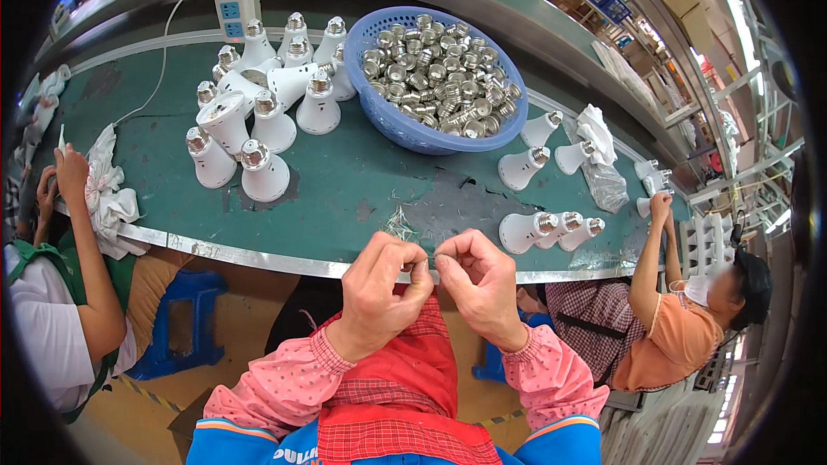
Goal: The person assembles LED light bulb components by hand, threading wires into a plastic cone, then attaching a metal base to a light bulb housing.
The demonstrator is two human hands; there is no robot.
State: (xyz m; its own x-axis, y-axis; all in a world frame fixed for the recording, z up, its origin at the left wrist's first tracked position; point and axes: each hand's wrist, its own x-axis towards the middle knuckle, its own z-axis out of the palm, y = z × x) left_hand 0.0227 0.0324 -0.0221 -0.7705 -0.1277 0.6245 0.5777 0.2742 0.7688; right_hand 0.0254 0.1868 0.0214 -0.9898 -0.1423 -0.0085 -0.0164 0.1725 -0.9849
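My left hand (381, 291) and my right hand (479, 284) meet just above the near edge of the green workbench (345, 207). Thumb and forefinger of each are pinched together, fingertips almost touching. Something thin and tiny seems to sit between the tips, too small to name. Past my fingers lies a small pile of fine wire clippings (399, 226). A blue plastic basket (372, 108) stands beyond, filled with silver metal screw caps (435, 73). White bulbs with metal screw bases (264, 174) stand in a group at the left, some lying tilted on others.
More white bulbs (520, 231) lie on their sides at the right, near crumpled plastic bags (603, 172). Co-workers (69, 293) sit at both ends of the bench. A white cable (164, 60) runs from a socket strip (231, 9) at the back left. Blue stools (183, 323) stand below.
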